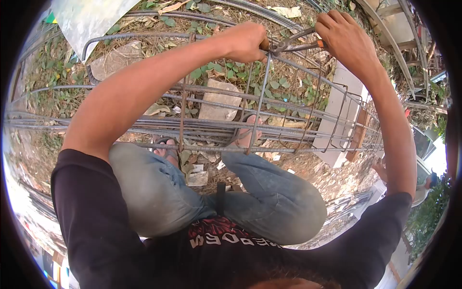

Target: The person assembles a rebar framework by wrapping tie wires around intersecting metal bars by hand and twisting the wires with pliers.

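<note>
My right hand (347, 42) is closed around the handles of steel pincers (291, 44), one of which shows an orange grip. The pincers' jaws meet a joint where a rebar stirrup (261, 89) crosses a long ribbed rebar (308, 69). Right beside the jaws, my left hand (246, 42) is closed on the rebar at this joint. Its fingertips are partly hidden, and any tie wire there is too small to make out. The stirrups and long bars form a cage that lies across in front of my knees.
Several long bars (202, 126) run low across the ground, close to my sandalled feet. A flat stone block (220, 99) lies under the cage. Pale boards (337, 115) support its right side. A wooden frame (394, 43) stands upper right. Another person (423, 190) is at the far right.
</note>
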Available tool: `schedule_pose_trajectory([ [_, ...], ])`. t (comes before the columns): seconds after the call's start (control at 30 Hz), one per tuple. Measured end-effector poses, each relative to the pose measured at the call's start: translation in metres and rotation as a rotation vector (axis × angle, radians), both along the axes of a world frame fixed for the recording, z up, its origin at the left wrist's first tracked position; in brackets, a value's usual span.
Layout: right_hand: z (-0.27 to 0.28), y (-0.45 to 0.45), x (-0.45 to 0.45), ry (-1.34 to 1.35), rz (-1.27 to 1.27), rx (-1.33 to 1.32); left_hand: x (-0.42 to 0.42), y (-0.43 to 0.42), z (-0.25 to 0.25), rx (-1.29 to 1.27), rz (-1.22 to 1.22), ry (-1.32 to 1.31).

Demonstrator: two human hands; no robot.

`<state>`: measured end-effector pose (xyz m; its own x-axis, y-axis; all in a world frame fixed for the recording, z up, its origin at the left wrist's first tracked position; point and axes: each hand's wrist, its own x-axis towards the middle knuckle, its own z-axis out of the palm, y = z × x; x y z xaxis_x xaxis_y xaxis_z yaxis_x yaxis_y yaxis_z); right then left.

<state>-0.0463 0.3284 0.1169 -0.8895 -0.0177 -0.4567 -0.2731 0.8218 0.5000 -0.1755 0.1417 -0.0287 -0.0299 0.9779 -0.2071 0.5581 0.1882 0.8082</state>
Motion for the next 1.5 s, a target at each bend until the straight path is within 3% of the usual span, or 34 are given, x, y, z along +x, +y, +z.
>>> schedule_pose_trajectory([
  [0.13, 0.02, -0.015, -0.014, -0.121, -0.256, -0.117, 0.002, 0.0, 0.008, -0.069, 0.012, -0.034],
  [0.23, 0.026, -0.019, -0.02, -0.336, -0.715, -0.299, 0.002, -0.002, 0.009, -0.059, 0.009, -0.027],
  [0.27, 0.026, -0.018, -0.017, -0.318, -0.764, -0.349, 0.001, -0.002, 0.007, -0.031, 0.009, -0.016],
  [0.37, 0.025, -0.019, 0.001, -0.048, -0.205, -0.169, -0.001, 0.0, 0.0, 0.035, -0.01, 0.006],
  [0.5, 0.031, -0.006, 0.005, 0.195, 0.353, -0.208, -0.003, 0.001, 0.015, -0.014, -0.015, 0.011],
  [0.53, 0.032, -0.009, 0.003, 0.191, 0.312, -0.189, -0.003, 0.001, 0.005, 0.042, -0.017, 0.005],
  [0.63, 0.033, -0.016, -0.022, -0.449, -0.458, -0.048, -0.003, 0.003, -0.011, 0.129, -0.048, 0.027],
  [0.73, 0.034, -0.015, -0.023, -0.381, -0.432, -0.218, -0.005, 0.004, -0.013, 0.156, -0.056, 0.045],
  [0.83, 0.023, -0.009, -0.008, -0.19, -0.157, -0.254, -0.006, 0.002, -0.016, 0.17, -0.058, 0.048],
  [1.03, 0.014, -0.005, -0.026, -0.214, -0.095, -0.139, -0.003, 0.003, -0.022, 0.175, -0.037, 0.032],
  [1.23, 0.028, -0.03, -0.033, -0.293, -0.322, -0.189, -0.002, 0.007, -0.028, 0.178, -0.051, 0.05],
  [1.33, 0.012, -0.016, -0.003, -0.29, -0.705, -0.3, 0.002, 0.005, -0.025, 0.181, -0.046, 0.029],
  [1.43, -0.002, -0.014, 0.027, -0.148, -0.516, -0.332, -0.004, -0.001, -0.018, 0.153, -0.019, -0.008],
  [1.5, 0.001, -0.013, 0.023, -0.108, -0.382, -0.208, -0.002, 0.001, -0.015, 0.144, -0.042, 0.005],
])
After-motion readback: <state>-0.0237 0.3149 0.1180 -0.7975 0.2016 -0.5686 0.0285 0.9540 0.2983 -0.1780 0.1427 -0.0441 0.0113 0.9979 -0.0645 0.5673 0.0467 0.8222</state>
